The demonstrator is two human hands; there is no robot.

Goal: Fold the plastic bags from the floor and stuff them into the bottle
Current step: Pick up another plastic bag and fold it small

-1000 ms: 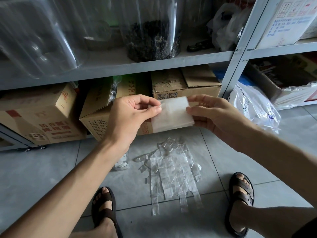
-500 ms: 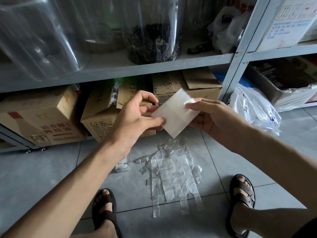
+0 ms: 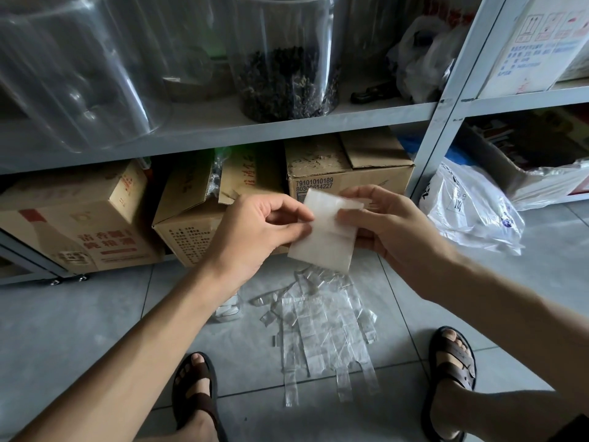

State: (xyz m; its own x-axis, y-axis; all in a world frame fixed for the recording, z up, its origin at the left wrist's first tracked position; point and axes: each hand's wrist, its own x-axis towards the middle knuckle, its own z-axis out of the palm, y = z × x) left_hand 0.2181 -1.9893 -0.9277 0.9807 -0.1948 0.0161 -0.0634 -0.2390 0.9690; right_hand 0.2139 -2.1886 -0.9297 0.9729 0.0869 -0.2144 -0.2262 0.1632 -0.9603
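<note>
Head view, two hands (image 3: 255, 234) (image 3: 395, 231) pinching one bag (image 3: 322, 247)

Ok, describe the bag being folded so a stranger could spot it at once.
Find the grey shelving, then the cardboard boxes under its shelf. In front of them, the left hand and right hand pinch a folded bag. Unlike the clear bags flat on the floor below, it is milky white and held up.
</note>
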